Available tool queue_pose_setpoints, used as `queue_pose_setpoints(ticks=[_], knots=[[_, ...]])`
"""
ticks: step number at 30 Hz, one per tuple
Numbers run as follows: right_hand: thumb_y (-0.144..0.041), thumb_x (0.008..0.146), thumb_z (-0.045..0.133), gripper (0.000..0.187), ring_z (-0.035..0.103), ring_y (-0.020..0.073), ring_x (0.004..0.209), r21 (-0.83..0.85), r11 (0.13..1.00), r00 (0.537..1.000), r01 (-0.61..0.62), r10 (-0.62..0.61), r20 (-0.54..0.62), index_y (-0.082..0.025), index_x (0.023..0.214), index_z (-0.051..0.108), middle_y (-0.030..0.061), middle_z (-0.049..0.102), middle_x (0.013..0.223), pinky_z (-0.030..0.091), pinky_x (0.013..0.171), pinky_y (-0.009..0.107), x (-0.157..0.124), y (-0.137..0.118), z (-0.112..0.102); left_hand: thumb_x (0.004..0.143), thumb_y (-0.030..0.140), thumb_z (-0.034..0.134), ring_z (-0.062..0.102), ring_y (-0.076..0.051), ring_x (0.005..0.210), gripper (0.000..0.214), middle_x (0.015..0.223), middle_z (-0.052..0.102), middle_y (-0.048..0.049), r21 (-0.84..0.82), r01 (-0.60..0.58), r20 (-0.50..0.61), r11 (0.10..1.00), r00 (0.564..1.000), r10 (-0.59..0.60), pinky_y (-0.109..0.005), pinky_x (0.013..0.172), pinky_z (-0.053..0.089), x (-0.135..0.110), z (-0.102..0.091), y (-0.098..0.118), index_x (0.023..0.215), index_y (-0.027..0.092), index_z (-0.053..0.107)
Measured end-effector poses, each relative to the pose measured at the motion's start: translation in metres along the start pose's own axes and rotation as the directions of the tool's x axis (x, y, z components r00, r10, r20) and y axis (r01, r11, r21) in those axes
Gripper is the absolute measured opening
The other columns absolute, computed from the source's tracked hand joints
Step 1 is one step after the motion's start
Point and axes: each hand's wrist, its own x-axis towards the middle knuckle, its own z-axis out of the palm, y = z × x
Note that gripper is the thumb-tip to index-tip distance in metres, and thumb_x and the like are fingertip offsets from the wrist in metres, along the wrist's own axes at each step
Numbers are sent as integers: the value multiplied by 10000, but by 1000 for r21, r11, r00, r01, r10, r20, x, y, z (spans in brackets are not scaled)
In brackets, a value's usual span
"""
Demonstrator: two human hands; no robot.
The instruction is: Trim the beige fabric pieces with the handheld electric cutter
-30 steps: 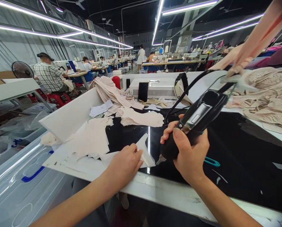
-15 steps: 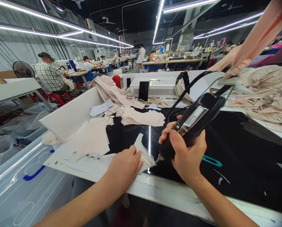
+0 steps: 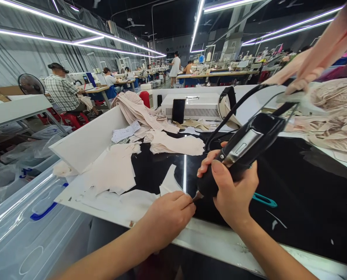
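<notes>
My right hand (image 3: 234, 194) is wrapped round a black corded handheld tool (image 3: 256, 128) with a silver strip on its side, held at a slant. Its narrow metal tip (image 3: 197, 195) points down and left, close to the fingertips of my left hand (image 3: 170, 214). Those fingers are closed on the edge of a white fabric piece (image 3: 170, 179), which lies on the black glossy board (image 3: 301, 186). My fingers cover the lower part of the piece, so I cannot tell whether the tip touches it.
Cut cream fabric pieces (image 3: 112, 167) lie left, with another stack (image 3: 177, 143) behind. A phone (image 3: 178, 111) leans against a white vented box (image 3: 196, 103). A teal looped tool (image 3: 265, 200) lies right. Heaped fabric (image 3: 336, 128) and a hanging pink strip (image 3: 321, 54) are farther right.
My left hand has slid right along the white fabric piece, towards the tool's tip, and now covers its lower edge. The tool stays in my right hand; the view has shifted slightly.
</notes>
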Motion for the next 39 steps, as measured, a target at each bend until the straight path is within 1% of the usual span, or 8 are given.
queue_pose_setpoints(ticks=[5,9,12,17,23,27,33,39], knots=[[-435,934,991,426,723,117,618,7,1000,1000,4,-4,-3,-293,1190,681,-75,783,887,649,573,250,-1,-1,1,1204,91,474,760,-220,937,258,1014,770,-69,-13,38,-41,999,998,-38,-356,889,680,-7,2,-8,1101,162,700],[-438,942,984,409,719,120,616,-3,1000,1000,8,-8,-3,-286,1168,679,-71,784,892,643,570,260,-1,-1,1,1228,152,468,793,-236,1015,237,1095,802,-81,-33,76,-57,997,995,-78,-377,947,690,-10,0,-11,1193,152,702],[-442,948,977,388,716,122,618,-12,1000,1000,15,-15,5,-280,1116,668,-73,775,878,636,574,268,0,-2,1,1227,187,511,801,-237,1044,197,1124,807,-81,-25,84,-38,996,996,-85,-368,963,686,-11,-3,-10,1227,152,705],[-436,954,973,387,708,123,608,-25,999,1000,21,-21,15,-281,1109,654,-79,772,873,625,566,273,1,-4,1,1196,195,605,795,-238,1060,130,1137,802,-88,9,95,-1,995,995,-95,-370,956,684,-9,-6,-8,1243,139,714],[-456,949,976,414,695,130,600,-22,1000,1000,14,-14,22,-283,1140,653,-80,765,853,621,561,283,0,-5,1,1190,181,609,783,-229,1051,116,1137,793,-92,33,105,33,994,994,-106,-364,939,679,-11,-5,-5,1222,146,715],[-458,923,991,446,691,140,600,-33,999,1000,7,-7,-9,-278,1167,664,-78,758,835,615,563,296,1,-7,1,1207,218,583,779,-239,1114,161,1200,787,-109,43,130,15,991,991,-131,-375,994,673,-14,-3,-6,1250,162,728],[-495,868,1009,504,696,161,628,-54,998,998,-33,30,-57,-278,1168,667,-69,748,844,616,583,329,-1,-9,1,1186,280,663,759,-269,1238,180,1297,766,-135,-12,169,-76,986,983,-169,-413,1081,671,-21,-3,-9,1301,209,782],[-482,797,1038,533,673,172,623,-36,998,995,-61,57,-82,-279,1130,674,-56,736,814,605,569,337,0,-10,3,1151,261,716,737,-293,1308,187,1350,753,-164,-47,172,-59,984,983,-175,-447,1138,658,-22,-5,-8,1313,205,791]])
